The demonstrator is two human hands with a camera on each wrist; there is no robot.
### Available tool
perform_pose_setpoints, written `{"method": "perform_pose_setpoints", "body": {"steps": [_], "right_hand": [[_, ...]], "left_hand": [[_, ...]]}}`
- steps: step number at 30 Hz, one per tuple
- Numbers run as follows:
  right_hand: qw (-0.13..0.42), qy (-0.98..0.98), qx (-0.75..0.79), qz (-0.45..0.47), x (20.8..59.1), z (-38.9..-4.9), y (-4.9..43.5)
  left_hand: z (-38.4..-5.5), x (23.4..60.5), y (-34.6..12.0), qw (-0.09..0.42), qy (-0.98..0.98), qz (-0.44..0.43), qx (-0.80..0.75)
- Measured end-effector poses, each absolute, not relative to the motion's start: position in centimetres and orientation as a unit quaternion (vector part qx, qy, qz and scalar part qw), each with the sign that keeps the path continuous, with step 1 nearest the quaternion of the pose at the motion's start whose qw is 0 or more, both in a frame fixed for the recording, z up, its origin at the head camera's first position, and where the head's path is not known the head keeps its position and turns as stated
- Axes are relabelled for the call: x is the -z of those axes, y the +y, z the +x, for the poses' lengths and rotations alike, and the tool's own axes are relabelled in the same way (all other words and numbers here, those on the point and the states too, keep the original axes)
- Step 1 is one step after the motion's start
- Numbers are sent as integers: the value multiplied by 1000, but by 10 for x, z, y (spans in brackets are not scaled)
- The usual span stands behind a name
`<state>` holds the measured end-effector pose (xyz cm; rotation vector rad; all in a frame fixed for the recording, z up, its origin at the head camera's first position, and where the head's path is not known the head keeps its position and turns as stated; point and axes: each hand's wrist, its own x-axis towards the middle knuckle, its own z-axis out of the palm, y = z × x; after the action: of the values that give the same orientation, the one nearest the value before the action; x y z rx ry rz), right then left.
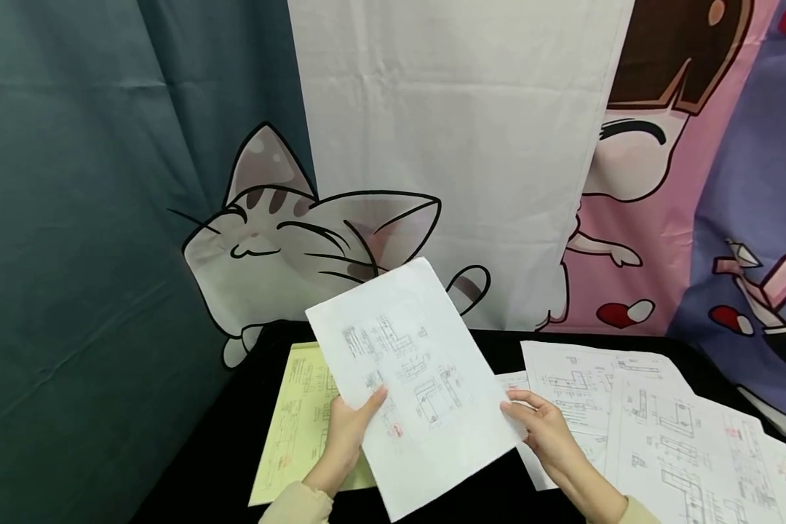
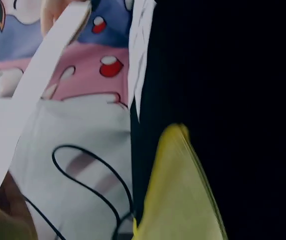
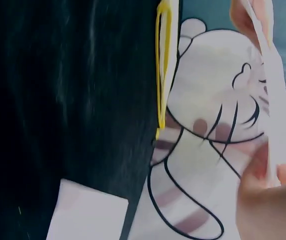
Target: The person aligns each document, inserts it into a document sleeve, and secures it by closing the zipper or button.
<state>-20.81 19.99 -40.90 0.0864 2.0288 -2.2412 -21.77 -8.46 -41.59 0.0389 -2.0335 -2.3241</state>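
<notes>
A white sheet of paper [image 1: 426, 378] with printed technical drawings and a small red mark is held up, tilted, between both hands. My left hand [image 1: 350, 429] grips its left edge, thumb lying over the printed face. At the lower right edge my right hand [image 1: 544, 429] pinches the paper between thumb and fingers. The right wrist view shows the sheet [image 3: 274, 100] nearly edge-on, with the right hand [image 3: 268, 200] near the bottom and the left hand [image 3: 253, 20] at the top. Behind the sheet lies a yellow stack of printed paper [image 1: 291, 429], partly covered by it.
Several white drawing sheets [image 1: 681, 429] lie overlapping on the right of the black-covered table [image 1: 196, 480]. A curtain with a cartoon cat [image 1: 262, 240] hangs behind the table. More curtain, teal [image 1: 72, 218], hangs along the left side.
</notes>
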Motion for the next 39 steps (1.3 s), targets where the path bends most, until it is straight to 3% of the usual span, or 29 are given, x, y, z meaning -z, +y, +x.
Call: {"method": "perform_pose_setpoints", "body": {"steps": [5, 11, 22, 31, 36, 39], "right_hand": [[97, 740, 665, -4, 407, -212, 206], [70, 784, 616, -28, 409, -211, 203], [-82, 853, 511, -71, 427, -216, 206], [-77, 855, 513, 6, 426, -233, 221], [-53, 859, 509, 2, 428, -238, 228], [-42, 868, 495, -14, 431, -239, 231]], "left_hand": [[-215, 421, -97, -61, -697, -58, 712], [-213, 424, -92, -101, -696, -96, 704], [-231, 442, -92, -94, -732, -49, 673], [-269, 438, -110, -18, -732, 2, 681], [-280, 445, -105, -10, -854, -54, 518], [-285, 454, -98, -32, -912, -82, 401]]}}
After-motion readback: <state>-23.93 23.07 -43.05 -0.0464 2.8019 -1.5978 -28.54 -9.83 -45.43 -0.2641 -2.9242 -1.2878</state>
